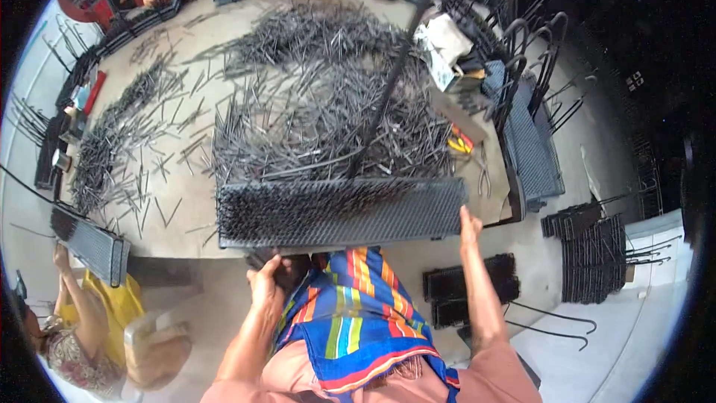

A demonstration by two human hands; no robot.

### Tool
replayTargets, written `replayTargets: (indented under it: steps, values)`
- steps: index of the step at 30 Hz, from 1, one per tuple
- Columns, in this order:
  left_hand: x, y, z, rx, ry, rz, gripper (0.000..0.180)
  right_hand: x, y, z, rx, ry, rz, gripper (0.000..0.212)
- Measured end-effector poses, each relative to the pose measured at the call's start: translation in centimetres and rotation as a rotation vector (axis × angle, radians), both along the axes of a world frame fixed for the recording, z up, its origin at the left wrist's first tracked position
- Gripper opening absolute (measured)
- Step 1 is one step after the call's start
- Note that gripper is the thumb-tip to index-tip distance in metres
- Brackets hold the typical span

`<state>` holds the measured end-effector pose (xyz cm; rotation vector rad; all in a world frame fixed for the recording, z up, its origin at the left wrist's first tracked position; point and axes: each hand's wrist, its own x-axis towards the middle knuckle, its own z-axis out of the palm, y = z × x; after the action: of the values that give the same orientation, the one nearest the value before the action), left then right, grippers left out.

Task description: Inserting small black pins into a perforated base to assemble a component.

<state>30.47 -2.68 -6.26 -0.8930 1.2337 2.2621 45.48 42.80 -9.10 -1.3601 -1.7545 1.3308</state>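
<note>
A long black mesh-like tray (388, 213) lies across the near edge of the table in front of me. Its left part is dense with dark, bristly strips, while small even cells show toward the right. With my right hand (470, 230) I grip the tray's right end, thumb up along the side. My left hand (266, 280) is closed just below the tray's near edge, around something dark that I cannot make out. Right behind the tray rises a large heap of thin black strips (328, 116).
Yellow-and-red-handled pliers (461, 143) lie right of the heap. A white cloth (446, 39) sits farther back. A dark pole (388, 89) crosses the table. Hooked black rods (556, 30) stand at right, above stacked dark racks (594, 257). A co-worker's hand (61, 257) touches another tray (93, 246) at left.
</note>
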Motion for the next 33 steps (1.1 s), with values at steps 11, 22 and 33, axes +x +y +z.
replayTargets:
  steps: [11,22,33]
  values:
    - [-2.4,-5.5,-1.0,-0.12,0.208,0.136,0.015,-3.4,-8.8,3.1,0.092,-0.119,0.079,0.047]
    - [1.9,2.5,6.9,0.205,0.052,-0.061,0.012,-5.8,-26.2,6.5,-0.496,0.427,0.52,0.038]
    - [5.5,5.6,6.4,0.171,-0.039,-0.433,0.011,-6.1,-26.2,7.7,-0.905,0.286,0.64,0.018]
